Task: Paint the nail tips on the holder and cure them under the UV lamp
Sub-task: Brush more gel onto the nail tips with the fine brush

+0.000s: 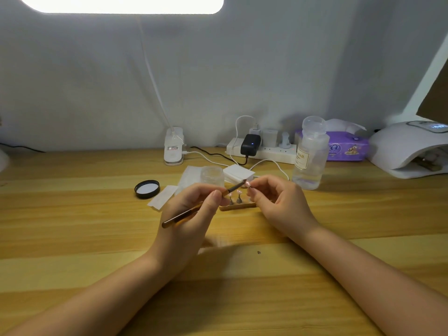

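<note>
The wooden desk (72,238) carried a black lid (147,189) and a paper strip (163,197) beyond the left hand (194,214). A holder (238,206) lay between the hands. A clear bottle (310,154) stood beyond the right hand (278,202), with a power strip (264,151), tissue pack (346,147) and UV lamp (409,149) farther back.

Two bare forearms entering from the five and seven o'clock edges, no sleeves in view, no watch, bracelet or rings, left hand (191,212) and right hand (278,202) ungloved, fingernails short and plain where visible, thumbnail of the left hand rounded
</note>
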### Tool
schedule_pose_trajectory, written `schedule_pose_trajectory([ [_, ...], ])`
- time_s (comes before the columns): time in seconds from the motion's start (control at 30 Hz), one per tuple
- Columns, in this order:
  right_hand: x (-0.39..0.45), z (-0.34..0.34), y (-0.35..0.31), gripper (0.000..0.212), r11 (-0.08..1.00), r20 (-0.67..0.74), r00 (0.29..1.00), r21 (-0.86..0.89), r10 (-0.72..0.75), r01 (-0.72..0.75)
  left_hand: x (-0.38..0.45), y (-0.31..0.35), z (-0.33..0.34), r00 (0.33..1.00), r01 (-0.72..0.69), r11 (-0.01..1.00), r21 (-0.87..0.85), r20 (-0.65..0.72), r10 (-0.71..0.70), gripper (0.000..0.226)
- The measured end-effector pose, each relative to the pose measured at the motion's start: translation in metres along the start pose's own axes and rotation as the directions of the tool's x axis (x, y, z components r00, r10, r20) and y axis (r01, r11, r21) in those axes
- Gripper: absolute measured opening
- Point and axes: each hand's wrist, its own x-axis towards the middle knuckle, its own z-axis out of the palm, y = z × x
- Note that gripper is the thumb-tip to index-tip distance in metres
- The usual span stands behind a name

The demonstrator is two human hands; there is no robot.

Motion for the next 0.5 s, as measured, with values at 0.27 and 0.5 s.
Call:
schedule_pose_trajectory([
  [0.27, 0.0003, 0.0002, 0.0018, 0.016, 1.000, -0.006, 1.000, -0.013, 0.017, -0.017, -0.0014, 0.0047, 0.0009, 0.996, -0.076, 0.997, -0.012, 0.047, 0.077, 0.020],
  [0.5, 0.0000, 0.0002, 0.0007, 0.013, 1.000, 0.014, 1.000, -0.012, 0.012, -0.011, 0.0011, 0.0003, -0.0015, 0.999, -0.019, 1.000, 0.013, 0.039, 0.018, 0.015],
])
